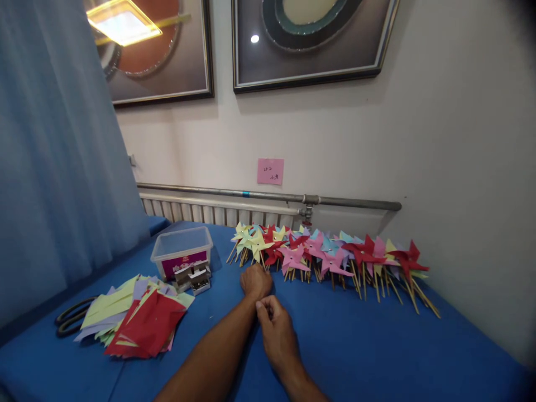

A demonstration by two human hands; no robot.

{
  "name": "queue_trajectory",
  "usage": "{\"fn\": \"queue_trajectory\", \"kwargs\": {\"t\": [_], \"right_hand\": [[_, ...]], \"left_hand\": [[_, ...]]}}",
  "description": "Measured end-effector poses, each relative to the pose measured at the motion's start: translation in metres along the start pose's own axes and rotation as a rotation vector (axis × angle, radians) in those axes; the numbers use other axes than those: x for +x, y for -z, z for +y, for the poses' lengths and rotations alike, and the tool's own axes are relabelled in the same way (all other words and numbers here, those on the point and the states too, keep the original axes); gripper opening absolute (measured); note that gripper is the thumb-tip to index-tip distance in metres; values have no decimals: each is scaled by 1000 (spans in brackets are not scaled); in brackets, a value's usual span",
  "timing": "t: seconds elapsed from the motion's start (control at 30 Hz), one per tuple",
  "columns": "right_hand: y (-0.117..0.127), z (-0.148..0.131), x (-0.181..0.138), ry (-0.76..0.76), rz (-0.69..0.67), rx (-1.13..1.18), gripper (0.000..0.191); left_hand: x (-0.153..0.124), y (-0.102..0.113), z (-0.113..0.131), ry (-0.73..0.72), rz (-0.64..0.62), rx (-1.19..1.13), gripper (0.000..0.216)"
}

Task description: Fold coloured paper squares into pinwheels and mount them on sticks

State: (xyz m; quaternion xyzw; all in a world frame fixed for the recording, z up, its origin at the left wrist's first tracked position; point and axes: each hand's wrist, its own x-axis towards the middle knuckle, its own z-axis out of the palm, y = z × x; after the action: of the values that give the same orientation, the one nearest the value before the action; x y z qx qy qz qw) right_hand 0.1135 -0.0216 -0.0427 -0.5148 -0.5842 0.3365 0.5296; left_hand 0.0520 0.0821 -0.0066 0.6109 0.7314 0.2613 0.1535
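Note:
My left hand [255, 281] reaches forward over the blue surface, its back toward me and its fingers mostly hidden. It is close to the front of a row of paper pinwheels [293, 258] on thin wooden sticks; whether it touches one I cannot tell. My right hand [278, 332] is closed, with thumb and fingers bent together against my left wrist. Anything between those fingertips is hidden. The pinwheels are red, pink, yellow, blue and pale green, lying in a long cluster toward the wall.
Left of my arms lies a pile of coloured paper sheets [146, 324], with black-handled scissors [69, 321] partly under it. Behind stand a clear plastic tub [182, 245] and small open boxes [199, 277] of metal pins. A pipe [268, 195] and radiator run along the wall; a blue curtain [62, 139] hangs left.

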Motion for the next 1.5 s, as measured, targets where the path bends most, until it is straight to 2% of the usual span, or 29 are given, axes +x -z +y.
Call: {"fn": "queue_trajectory", "kwargs": {"t": [0.23, 0.4, 0.53, 0.8, 1.13, 1.37, 1.5], "right_hand": [[0, 1, -1, -23, -8, -25, 29], [0, 0, -1, -46, -24, -56, 29], [0, 2, -1, -56, -31, -56, 30], [-1, 3, -1, -45, -17, -41, 31], [-1, 0, -1, -56, -38, -39, 30], [-2, 2, -1, -57, -35, -71, 31], [-1, 1, -1, -46, -36, -54, 30]], "left_hand": [[7, 0, 0, 55, 9, 15, 27], [14, 17, -19, 11, 78, 131, 29], [17, 25, -33, -11, 77, 194, 32], [18, 18, -29, -71, 51, 239, 31], [20, 14, -33, -9, 30, 171, 28], [18, 12, -32, -90, 18, 204, 31], [18, 12, -30, -79, 13, 191, 31]]}}
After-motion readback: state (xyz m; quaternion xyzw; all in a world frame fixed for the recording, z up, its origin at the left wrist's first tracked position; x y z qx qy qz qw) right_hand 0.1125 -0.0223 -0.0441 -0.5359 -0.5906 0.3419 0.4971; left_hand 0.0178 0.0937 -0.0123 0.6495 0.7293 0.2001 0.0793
